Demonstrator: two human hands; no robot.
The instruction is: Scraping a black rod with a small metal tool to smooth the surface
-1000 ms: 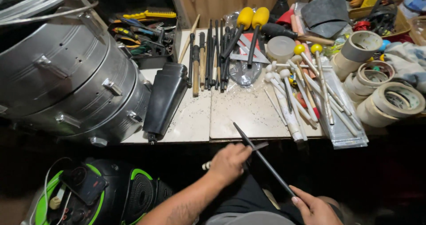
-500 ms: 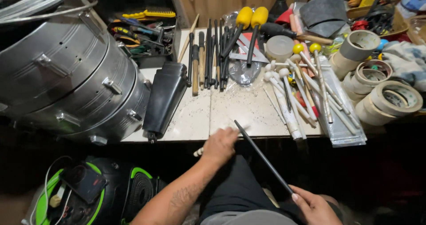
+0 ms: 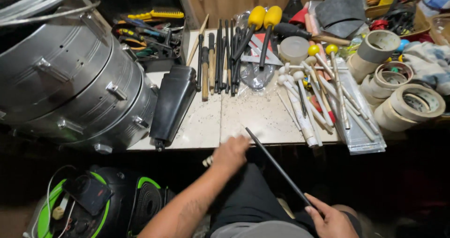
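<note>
Your right hand [image 3: 333, 218] pinching a thin, matte black rod [image 3: 276, 165] that slants toward 11 o'clock, your blurred left hand [image 3: 230, 154] at its tip, grip unclear, speckled pale tabletop [image 3: 255, 116] beyond, ribbed steel drum [image 3: 70, 78] at 10 o'clock.

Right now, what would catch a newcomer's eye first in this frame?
The big silver metal drum fills the upper left, lying on its side by the table. At bottom centre, the right hand holds a long dark rod slanting up toward the blurred left hand. Tape rolls pile up at far right.
</note>
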